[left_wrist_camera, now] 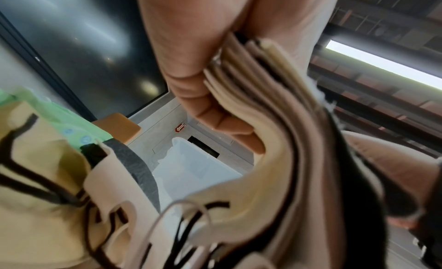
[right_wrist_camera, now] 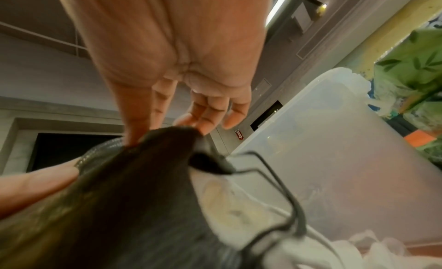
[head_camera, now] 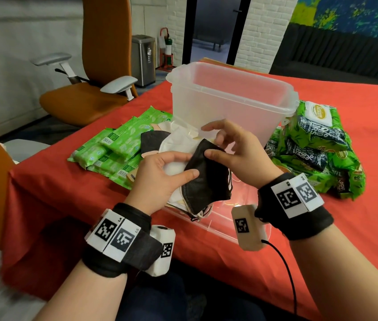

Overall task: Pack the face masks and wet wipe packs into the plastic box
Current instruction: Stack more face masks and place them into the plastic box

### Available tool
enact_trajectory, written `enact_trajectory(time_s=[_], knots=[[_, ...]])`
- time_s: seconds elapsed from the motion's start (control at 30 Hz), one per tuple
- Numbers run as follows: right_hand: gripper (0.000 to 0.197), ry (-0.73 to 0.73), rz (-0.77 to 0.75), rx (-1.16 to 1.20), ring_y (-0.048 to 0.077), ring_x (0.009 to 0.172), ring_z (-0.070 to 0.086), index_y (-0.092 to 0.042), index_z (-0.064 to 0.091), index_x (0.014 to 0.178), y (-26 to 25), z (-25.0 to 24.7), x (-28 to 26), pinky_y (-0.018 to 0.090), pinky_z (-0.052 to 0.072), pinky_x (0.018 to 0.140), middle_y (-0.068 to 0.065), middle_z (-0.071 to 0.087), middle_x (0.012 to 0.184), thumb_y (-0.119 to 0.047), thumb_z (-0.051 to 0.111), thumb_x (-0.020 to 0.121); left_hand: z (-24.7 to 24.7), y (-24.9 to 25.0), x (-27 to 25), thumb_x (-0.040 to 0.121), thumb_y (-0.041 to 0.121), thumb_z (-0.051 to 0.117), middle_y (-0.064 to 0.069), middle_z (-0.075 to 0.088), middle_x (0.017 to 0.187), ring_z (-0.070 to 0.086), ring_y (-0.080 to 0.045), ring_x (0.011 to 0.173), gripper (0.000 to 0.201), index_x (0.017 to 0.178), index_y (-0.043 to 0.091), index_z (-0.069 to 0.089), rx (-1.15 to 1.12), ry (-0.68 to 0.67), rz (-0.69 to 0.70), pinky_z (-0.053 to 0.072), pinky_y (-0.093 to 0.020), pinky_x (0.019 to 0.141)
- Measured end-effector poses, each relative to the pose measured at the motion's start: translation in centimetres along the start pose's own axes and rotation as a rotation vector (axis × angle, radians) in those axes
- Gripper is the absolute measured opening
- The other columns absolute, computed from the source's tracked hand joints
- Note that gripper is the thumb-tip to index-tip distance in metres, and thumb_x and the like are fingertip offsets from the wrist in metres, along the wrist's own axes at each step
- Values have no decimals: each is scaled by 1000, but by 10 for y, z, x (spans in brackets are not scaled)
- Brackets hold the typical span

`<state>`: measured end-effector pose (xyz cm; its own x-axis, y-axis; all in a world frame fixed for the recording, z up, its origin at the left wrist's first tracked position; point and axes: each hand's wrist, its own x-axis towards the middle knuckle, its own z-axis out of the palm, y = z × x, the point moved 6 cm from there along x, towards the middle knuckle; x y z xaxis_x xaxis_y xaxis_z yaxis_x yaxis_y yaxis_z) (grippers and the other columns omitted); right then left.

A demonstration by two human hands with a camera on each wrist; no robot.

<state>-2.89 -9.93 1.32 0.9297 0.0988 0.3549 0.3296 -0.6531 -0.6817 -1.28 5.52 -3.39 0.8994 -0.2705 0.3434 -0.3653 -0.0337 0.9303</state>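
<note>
Black fabric wristbands with white coded tags sat at the bottom of the head view, the forearms cut off by the lower edge. Just above them, at frame centre, the left hand gripped a stack of folded face masks in black, white and cream, thumb on top and fingers curled beneath; the left wrist view showed the stack's edges fanned against the palm, heavily blurred. The right hand pinched the upper corner of the topmost black mask between thumb and forefinger, its other fingers spread loose. Beneath the stack lay a clear flat plastic lid, partly hidden by the masks and the right wrist. More loose masks lay just beyond the hands; their number was hard to make out. Left of centre lay light green wet wipe packs on the red tablecloth; at right, a heap of dark green wet wipe packs. Between them stood the translucent plastic box, open; its contents could not be told. An orange office chair stood at upper left.
</note>
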Motion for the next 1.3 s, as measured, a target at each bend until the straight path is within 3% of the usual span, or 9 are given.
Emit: enact_trajectory(time_s=[0.1, 0.17, 0.27, 0.53, 0.7, 0.9, 1.03, 1.2, 1.3], knots=[[38, -95, -18, -123, 8, 90, 43, -42, 55, 103, -4, 4, -1, 11, 35, 83, 1, 44, 102, -20, 73, 77, -1, 0, 1, 69, 5, 79, 14, 70, 85, 63, -1, 86, 30, 83, 29, 68, 32, -4, 23, 47, -21, 90], [39, -151, 4, -165, 12, 95, 42, -42, 53, 100, -3, 5, 1, 24, 39, 89, 5, 44, 110, -23, 76, 74, -1, 1, 0, 67, 4, 80, 21, 68, 81, 61, 3, 86, 34, 82, 32, 66, 54, -13, 71, 44, -17, 89], [37, -172, 34, -165, 16, 94, 42, -32, 52, 91, -2, 3, 3, 15, 39, 82, 5, 42, 107, -18, 79, 69, -1, 4, -1, 66, 5, 81, 31, 62, 84, 55, 11, 89, 40, 84, 34, 58, 88, -21, 137, 35, -5, 85], [20, 266, -105, -147, -4, 70, 50, -17, 66, 68, -7, -12, -6, 4, 35, 67, -4, 59, 76, -17, 84, 60, 0, 0, 1, 68, 24, 74, 26, 60, 103, 49, 13, 108, 36, 97, 35, 55, 45, -42, 117, 31, -4, 94], [12, 385, -154, -43, -3, 69, 56, -13, 71, 69, -4, -14, -15, 20, 47, 68, -9, 63, 74, -16, 81, 63, 1, -1, 0, 73, 21, 67, 34, 59, 100, 49, 13, 108, 30, 97, 35, 55, -5, -77, 129, 30, -5, 95], [27, 311, -90, 140, 19, 75, 66, -30, 66, 68, -1, -13, -15, 35, 54, 73, -7, 69, 76, -6, 80, 66, 1, -2, -1, 84, 19, 55, 33, 60, 98, 51, 11, 106, 19, 96, 34, 57, -52, -74, 130, 32, -5, 92], [30, 214, -79, 289, 10, 65, 60, -33, 61, 67, -5, -8, -14, 26, 50, 66, -11, 64, 66, -6, 73, 72, 1, -2, -1, 84, 17, 51, 31, 60, 95, 52, 10, 102, 19, 94, 33, 55, -49, -49, 123, 34, -9, 93], [21, 173, -17, 234, 18, 78, 58, -32, 52, 71, 2, -3, -10, 35, 47, 71, -7, 61, 77, -15, 64, 76, -1, -7, 0, 90, 4, 53, 25, 65, 81, 56, 11, 88, 25, 83, 26, 61, -39, -6, 71, 38, -6, 85], [26, 216, 12, 214, 5, 78, 61, -27, 47, 75, 8, -11, -8, 27, 48, 72, -11, 63, 79, -7, 61, 84, -4, -14, 0, 92, 5, 53, 19, 67, 88, 57, 13, 89, 28, 84, 29, 65, -9, 28, 5, 38, -3, 84]])
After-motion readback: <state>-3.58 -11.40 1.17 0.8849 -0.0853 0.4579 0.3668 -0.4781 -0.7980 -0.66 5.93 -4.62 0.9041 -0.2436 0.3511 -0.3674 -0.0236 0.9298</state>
